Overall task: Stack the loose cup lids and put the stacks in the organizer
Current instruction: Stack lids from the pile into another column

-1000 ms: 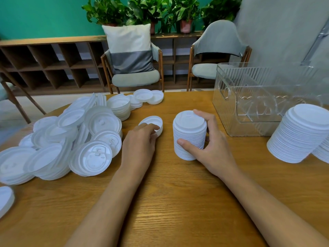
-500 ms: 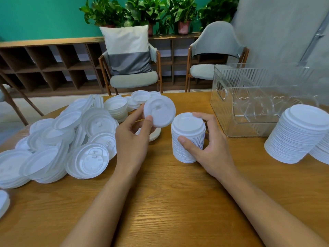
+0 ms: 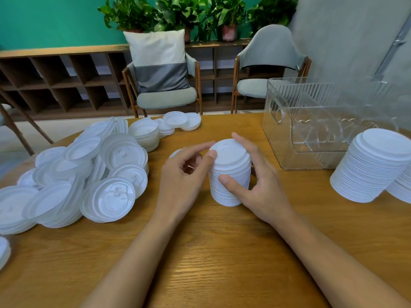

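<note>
From the head camera, looking down over the wooden table (image 3: 222, 252), a short stack (image 3: 231, 178) of white cup lids stands upright near the middle. The right hand (image 3: 262, 185) is wrapped round it: the thumb presses the near side low down, and the fingers curve round the far side up to the top edge. The left hand (image 3: 186, 174) is just beside the stack on its left, with fingers curled; its thumb and forefinger pinch the left rim of the top lid (image 3: 231, 153), which sits flat on the stack. One single lid (image 3: 175, 153) lies on the table behind the left hand, mostly hidden by it.

To the left sprawls a heap of loose lids (image 3: 89, 174), overlapping and tilted every way, with a few low piles (image 3: 146, 134) at the far edge of the table. The clear ribbed organizer (image 3: 311, 121) stands at the back right, apart from the hands. In front of it, near the right edge, a taller finished stack (image 3: 373, 170) leans slightly, touching another stack (image 3: 402, 190) cut off by the frame.

Beyond the table are two chairs (image 3: 266, 63), one holding a cushion (image 3: 158, 58).
</note>
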Available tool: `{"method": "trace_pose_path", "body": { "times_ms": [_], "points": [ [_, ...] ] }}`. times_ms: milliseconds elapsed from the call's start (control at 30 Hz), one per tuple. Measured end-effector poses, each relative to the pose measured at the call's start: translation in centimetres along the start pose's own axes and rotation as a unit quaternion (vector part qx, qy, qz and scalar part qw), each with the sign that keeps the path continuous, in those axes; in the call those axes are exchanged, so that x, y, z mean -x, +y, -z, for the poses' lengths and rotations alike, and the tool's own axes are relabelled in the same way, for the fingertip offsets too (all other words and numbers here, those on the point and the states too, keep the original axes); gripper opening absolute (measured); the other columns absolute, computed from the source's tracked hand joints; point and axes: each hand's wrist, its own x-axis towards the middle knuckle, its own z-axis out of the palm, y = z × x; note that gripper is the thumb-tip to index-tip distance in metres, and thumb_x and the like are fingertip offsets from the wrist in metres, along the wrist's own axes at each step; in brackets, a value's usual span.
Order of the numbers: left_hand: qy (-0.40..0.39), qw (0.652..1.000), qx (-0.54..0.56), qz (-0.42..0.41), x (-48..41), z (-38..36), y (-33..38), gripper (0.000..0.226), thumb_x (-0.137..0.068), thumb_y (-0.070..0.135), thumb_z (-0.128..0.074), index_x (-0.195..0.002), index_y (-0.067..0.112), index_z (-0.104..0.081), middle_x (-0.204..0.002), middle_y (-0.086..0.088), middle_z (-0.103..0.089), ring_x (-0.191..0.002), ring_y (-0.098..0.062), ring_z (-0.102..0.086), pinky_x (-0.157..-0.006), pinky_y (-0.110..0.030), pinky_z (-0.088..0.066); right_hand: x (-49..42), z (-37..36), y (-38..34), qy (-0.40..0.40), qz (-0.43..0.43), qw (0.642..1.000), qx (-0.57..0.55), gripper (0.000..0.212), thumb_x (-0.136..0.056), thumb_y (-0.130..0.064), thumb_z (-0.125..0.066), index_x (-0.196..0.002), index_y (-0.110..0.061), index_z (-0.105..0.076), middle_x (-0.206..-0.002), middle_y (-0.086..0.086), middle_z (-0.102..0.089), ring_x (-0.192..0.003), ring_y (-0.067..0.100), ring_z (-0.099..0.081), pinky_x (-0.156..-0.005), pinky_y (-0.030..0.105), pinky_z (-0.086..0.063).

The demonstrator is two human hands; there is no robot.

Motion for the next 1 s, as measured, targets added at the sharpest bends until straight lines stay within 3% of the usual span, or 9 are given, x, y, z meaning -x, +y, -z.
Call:
{"method": "trace_pose_path", "body": {
  "times_ms": [100, 233, 333, 567, 700, 767, 867, 933, 1000],
  "points": [
    [-0.014, 1.0, -0.017, -0.004, 0.1, 0.0, -0.1, 0.026, -0.097, 0.046, -0.068, -0.12, 0.039, -0.075, -0.108, 0.005, -0.07, -0.101, -0.012, -0.063, -0.085, -0.036, -0.052, 0.0, -0.1, 0.0, 0.004, 0.004, 1.0, 0.002, 0.072, -0.087, -0.054, -0.073, -0.151, -0.04, -0.043, -0.143, -0.019, -0.052, -0.133, 0.004, -0.052, -0.103, 0.024, -0.049],
    [-0.059, 0.998, -0.008, 0.005, 0.4, -0.4, 0.1, 0.054, -0.081, 0.059, -0.075, -0.131, 0.038, -0.069, -0.124, 0.019, -0.07, -0.122, -0.004, -0.062, -0.097, -0.032, -0.054, 0.0, -0.1, -0.1, 0.002, 0.005, 1.0, -0.004, 0.072, -0.087, -0.053, -0.073, -0.151, -0.037, -0.044, -0.143, -0.018, -0.053, -0.132, 0.003, -0.053, -0.102, 0.02, -0.048],
    [-0.053, 0.999, -0.005, 0.005, 0.4, -0.5, 0.2, 0.055, -0.082, 0.051, -0.085, -0.132, 0.036, -0.068, -0.125, 0.02, -0.071, -0.124, -0.002, -0.062, -0.102, -0.036, -0.054, 0.1, 0.0, -0.1, -0.004, -0.006, 1.0, -0.009, 0.074, -0.088, -0.054, -0.073, -0.153, -0.036, -0.043, -0.144, -0.02, -0.053, -0.132, 0.003, -0.053, -0.1, 0.018, -0.048],
    [-0.072, 0.997, -0.035, -0.009, 0.3, -0.6, -0.1, 0.052, -0.086, 0.046, -0.08, -0.134, 0.034, -0.064, -0.129, 0.02, -0.067, -0.126, 0.0, -0.058, -0.1, -0.03, -0.053, 0.4, 0.0, -0.2, -0.018, -0.029, 0.999, -0.016, 0.075, -0.082, -0.056, -0.078, -0.147, -0.039, -0.044, -0.136, -0.018, -0.057, -0.123, 0.005, -0.058, -0.093, 0.025, -0.055],
    [-0.103, 0.993, -0.046, -0.014, -0.1, 0.3, -0.7, 0.043, -0.101, 0.053, -0.056, -0.138, 0.033, -0.063, -0.132, 0.022, -0.067, -0.129, 0.0, -0.057, -0.103, -0.027, -0.049, 0.3, 0.0, 0.0, -0.013, -0.03, 0.999, -0.009, 0.074, -0.081, -0.052, -0.085, -0.143, -0.041, -0.046, -0.135, -0.024, -0.057, -0.125, 0.003, -0.057, -0.096, 0.025, -0.053],
    [-0.061, 0.99, -0.118, -0.038, -0.3, 0.9, -1.3, 0.044, -0.105, 0.055, -0.046, -0.138, 0.031, -0.065, -0.129, 0.021, -0.068, -0.125, 0.003, -0.058, -0.099, -0.023, -0.049, 0.3, 0.0, 0.1, -0.006, -0.031, 0.999, -0.004, 0.073, -0.08, -0.055, -0.083, -0.141, -0.044, -0.045, -0.135, -0.026, -0.056, -0.128, 0.002, -0.055, -0.098, 0.022, -0.051],
    [0.0, 0.946, -0.312, -0.088, -0.8, 1.6, -2.8, 0.03, -0.103, 0.033, -0.06, -0.13, 0.022, -0.069, -0.115, 0.009, -0.073, -0.108, -0.007, -0.064, -0.093, -0.033, -0.05, 0.2, 0.1, -0.1, 0.006, -0.038, 0.999, -0.002, 0.072, -0.079, -0.061, -0.081, -0.139, -0.048, -0.043, -0.134, -0.032, -0.054, -0.128, -0.004, -0.052, -0.097, 0.012, -0.046],
    [-0.021, 0.909, -0.405, -0.092, -1.1, 1.7, -3.8, 0.03, -0.097, 0.021, -0.069, -0.126, 0.016, -0.071, -0.113, -0.001, -0.075, -0.105, -0.023, -0.069, -0.091, -0.044, -0.053, 0.2, 0.1, -0.2, 0.008, -0.039, 0.999, -0.005, 0.072, -0.078, -0.06, -0.08, -0.138, -0.048, -0.043, -0.132, -0.034, -0.053, -0.127, -0.008, -0.051, -0.095, 0.008, -0.043],
    [-0.034, 0.901, -0.427, -0.07, -1.3, 1.8, -4.2, 0.032, -0.096, 0.017, -0.07, -0.128, 0.018, -0.071, -0.108, -0.002, -0.077, -0.099, -0.027, -0.072, -0.084, -0.048, -0.057, 0.2, 0.2, -0.2, 0.007, -0.041, 0.999, -0.003, 0.072, -0.077, -0.058, -0.078, -0.139, -0.047, -0.042, -0.132, -0.033, -0.053, -0.126, -0.009, -0.05, -0.094, 0.007, -0.043]
  ]
}}
